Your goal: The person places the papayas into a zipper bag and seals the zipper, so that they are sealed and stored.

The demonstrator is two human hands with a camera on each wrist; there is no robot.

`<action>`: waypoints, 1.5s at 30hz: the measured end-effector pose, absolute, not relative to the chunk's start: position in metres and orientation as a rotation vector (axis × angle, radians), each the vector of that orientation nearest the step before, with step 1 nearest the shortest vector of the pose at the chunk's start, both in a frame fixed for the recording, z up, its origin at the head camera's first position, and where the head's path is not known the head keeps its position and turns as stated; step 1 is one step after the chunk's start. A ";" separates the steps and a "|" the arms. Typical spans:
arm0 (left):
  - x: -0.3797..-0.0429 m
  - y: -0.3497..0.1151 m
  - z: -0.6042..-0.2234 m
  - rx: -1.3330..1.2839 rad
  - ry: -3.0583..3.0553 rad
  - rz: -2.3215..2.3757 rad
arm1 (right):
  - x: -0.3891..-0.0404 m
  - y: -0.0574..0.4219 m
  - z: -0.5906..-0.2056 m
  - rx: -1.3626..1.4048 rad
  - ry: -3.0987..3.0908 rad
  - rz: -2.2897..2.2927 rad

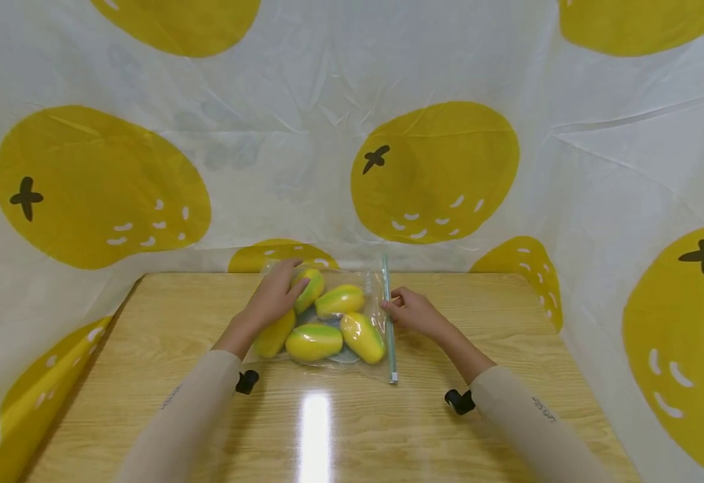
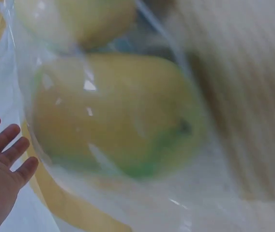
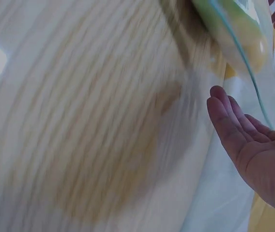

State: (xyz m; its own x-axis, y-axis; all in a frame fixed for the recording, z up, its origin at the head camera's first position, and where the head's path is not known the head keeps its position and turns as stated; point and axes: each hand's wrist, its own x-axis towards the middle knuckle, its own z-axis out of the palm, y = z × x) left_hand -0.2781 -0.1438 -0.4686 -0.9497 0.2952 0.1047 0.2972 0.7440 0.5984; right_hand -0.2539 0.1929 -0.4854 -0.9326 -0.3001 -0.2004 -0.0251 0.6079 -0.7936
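Note:
A clear zip bag (image 1: 369, 282) with several yellow-green mangoes (image 1: 314, 342) inside lies flat on the table, its green-edged zip strip (image 1: 390, 335) toward the right. My left hand (image 1: 272, 295) is at the bag's upper left, over the mangoes there. In the left wrist view, that hand's fingers (image 2: 11, 150) are spread beside the plastic, with a mango (image 2: 113, 111) filling the middle. At the zip strip, my right hand (image 1: 415, 312) has its thumb over the strip. The right wrist view shows its fingers (image 3: 224, 116) loosely extended, not curled round anything.
The wooden table (image 1: 485, 308) reaches back to a white cloth wall (image 1: 279, 174) printed with big yellow fruits. Black wrist mounts (image 1: 459, 402) stick out near both sleeves. Something pale and bluish shows between the mangoes, too covered to identify.

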 end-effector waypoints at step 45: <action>-0.224 -0.132 -0.533 -0.239 -2.743 -1.594 | -0.250 0.238 -0.509 -0.191 2.710 -1.270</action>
State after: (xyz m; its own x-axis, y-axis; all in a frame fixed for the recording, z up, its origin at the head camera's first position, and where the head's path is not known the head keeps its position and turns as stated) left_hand -0.2244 -0.1317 -0.5327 -0.9880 0.1492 0.0409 0.1095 0.4871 0.8664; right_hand -0.2497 0.2383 -0.5088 -0.9817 -0.1749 -0.0751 -0.0542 0.6351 -0.7705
